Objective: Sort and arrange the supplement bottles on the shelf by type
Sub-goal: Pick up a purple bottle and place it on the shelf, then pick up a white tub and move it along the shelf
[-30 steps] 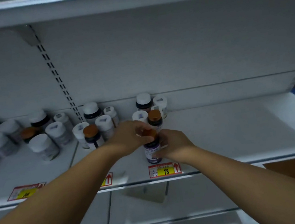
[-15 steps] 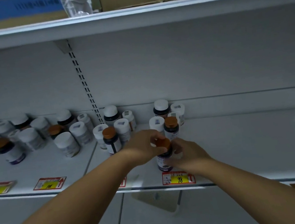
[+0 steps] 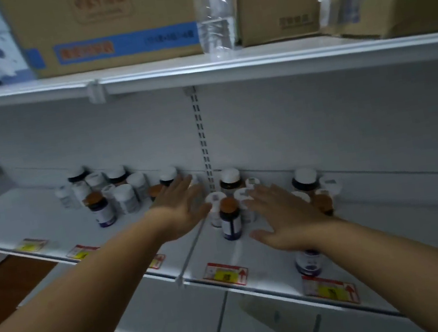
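Supplement bottles stand on a white shelf (image 3: 50, 217). A dark bottle with an orange cap (image 3: 230, 219) stands upright between my two hands. My left hand (image 3: 183, 207) is spread flat with straight fingers just left of it, holding nothing. My right hand (image 3: 281, 216) is also spread flat to its right, over white-capped bottles (image 3: 240, 195). A dark bottle (image 3: 308, 261) stands near the shelf's front edge, partly hidden under my right wrist. Another orange-capped bottle (image 3: 324, 201) shows behind my right hand. A further cluster of bottles (image 3: 109, 192) stands at the left.
Red and yellow price tags (image 3: 226, 273) line the shelf's front edge. A slotted upright (image 3: 202, 140) runs up the back wall. On the shelf above stand cardboard boxes (image 3: 108, 26) and a clear plastic water bottle (image 3: 215, 14). Lower shelves show below.
Both hands have let go of the orange-capped bottle they held near the front edge and now spread open further left. The view has swung up and left.
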`<state>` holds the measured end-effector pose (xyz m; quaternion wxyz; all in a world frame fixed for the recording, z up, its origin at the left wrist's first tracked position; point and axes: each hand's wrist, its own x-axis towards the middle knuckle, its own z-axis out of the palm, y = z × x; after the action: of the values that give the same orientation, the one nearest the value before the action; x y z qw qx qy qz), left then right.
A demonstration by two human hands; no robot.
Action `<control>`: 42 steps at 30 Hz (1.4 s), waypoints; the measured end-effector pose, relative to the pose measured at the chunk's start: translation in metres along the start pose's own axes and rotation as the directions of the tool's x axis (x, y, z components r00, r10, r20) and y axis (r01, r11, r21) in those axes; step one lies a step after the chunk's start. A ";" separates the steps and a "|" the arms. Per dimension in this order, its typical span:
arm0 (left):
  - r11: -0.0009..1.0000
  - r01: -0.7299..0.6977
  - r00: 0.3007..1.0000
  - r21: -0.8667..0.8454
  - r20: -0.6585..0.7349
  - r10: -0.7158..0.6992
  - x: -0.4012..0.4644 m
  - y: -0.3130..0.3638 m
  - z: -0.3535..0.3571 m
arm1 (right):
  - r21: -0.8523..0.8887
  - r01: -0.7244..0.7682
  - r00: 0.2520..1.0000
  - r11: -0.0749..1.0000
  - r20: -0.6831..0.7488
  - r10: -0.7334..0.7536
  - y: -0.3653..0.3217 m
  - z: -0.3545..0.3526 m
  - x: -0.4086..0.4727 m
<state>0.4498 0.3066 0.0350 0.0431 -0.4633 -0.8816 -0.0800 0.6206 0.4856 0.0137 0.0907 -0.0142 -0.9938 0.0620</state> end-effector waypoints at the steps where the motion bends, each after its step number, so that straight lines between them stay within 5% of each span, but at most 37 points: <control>1: 1.000 -0.011 1.000 0.004 -0.020 0.011 -0.011 -0.016 -0.004 | 0.013 0.018 1.000 1.000 -0.001 -0.018 -0.013 0.005 0.011; 19: 0.973 0.221 0.972 -0.069 0.099 -0.213 -0.124 -0.301 -0.025 | 0.121 0.019 0.989 0.992 0.141 -0.036 -0.248 0.104 0.190; 32: 0.965 0.257 0.964 -0.050 0.075 -0.253 -0.041 -0.430 -0.006 | 0.380 0.062 0.977 0.923 0.165 -0.134 -0.289 0.151 0.348; 37: 0.945 0.300 0.954 -0.129 0.059 -0.295 -0.002 -0.464 -0.004 | 0.466 0.001 0.985 0.885 0.153 -0.081 -0.289 0.162 0.384; 42: 0.936 0.197 0.978 -0.292 -0.008 -0.209 0.033 -0.492 -0.002 | 0.457 -0.060 0.991 0.887 0.136 -0.004 -0.294 0.172 0.404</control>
<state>0.0258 0.0589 -0.0082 -0.0164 -0.3695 -0.9024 -0.2211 0.1868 0.1893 -0.0454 0.0239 -0.0026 -0.9544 0.2977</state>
